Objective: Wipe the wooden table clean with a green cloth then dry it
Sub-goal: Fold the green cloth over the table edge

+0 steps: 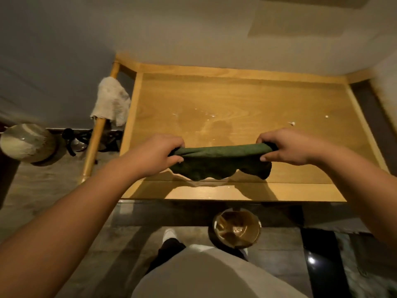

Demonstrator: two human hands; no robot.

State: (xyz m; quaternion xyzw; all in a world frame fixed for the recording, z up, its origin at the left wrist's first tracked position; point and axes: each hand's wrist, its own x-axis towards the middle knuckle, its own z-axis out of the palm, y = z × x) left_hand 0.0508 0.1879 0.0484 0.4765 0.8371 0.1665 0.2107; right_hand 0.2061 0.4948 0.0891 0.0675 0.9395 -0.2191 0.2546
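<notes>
A dark green cloth (221,162) is stretched between both hands above the near part of the wooden table (247,100). My left hand (156,152) grips its left end and my right hand (287,147) grips its right end. The cloth's lower edge hangs in folds just over the tabletop. A wet, shiny patch (206,123) lies on the wood beyond the cloth. Small white crumbs (291,123) sit at the right.
A white cloth (111,102) hangs over the wooden rail at the table's left side. A round brass-coloured bin (237,231) stands on the floor under the near edge. A pale ceramic pot (25,145) stands far left. A wall runs behind the table.
</notes>
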